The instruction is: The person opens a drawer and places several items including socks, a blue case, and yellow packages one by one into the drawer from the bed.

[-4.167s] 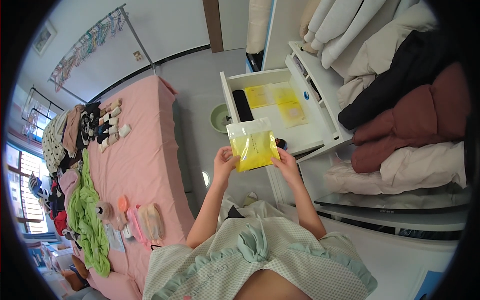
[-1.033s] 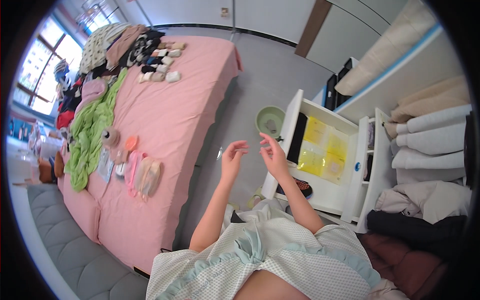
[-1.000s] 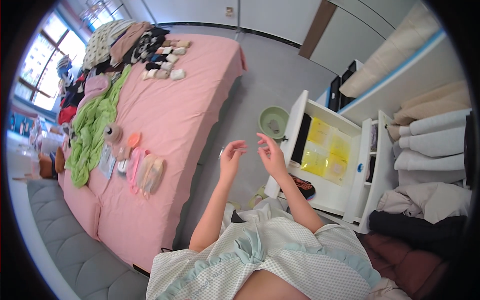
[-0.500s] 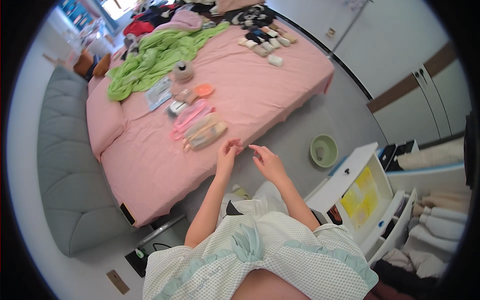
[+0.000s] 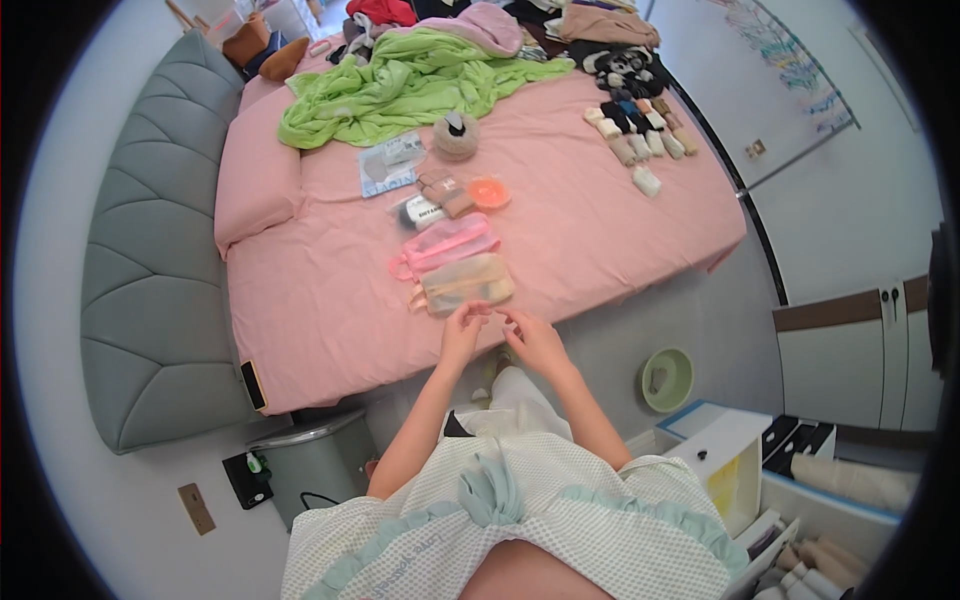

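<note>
My left hand is at the near edge of the pink bed, fingers loosely bent and apart, with nothing visible in them. Beside it, a small gap away, my right hand is also empty, its fingers half curled toward the left. Just beyond both lies a beige see-through zip pouch with something inside. Behind it is a pink see-through pouch with a loop handle. Farther back are a white and black package, brown folded packets and an orange round item in clear wrap.
A fuzzy beige round object, a blue-white packet and a green blanket lie farther back. Rolled socks sit at right. A green basin stands on the floor near an open white drawer. A phone rests at the bed's corner.
My view has turned toward the left, so the bed looks straighter and the drawers sit lower. My hands stay empty and close together, now nearer the beige pouch in view.
</note>
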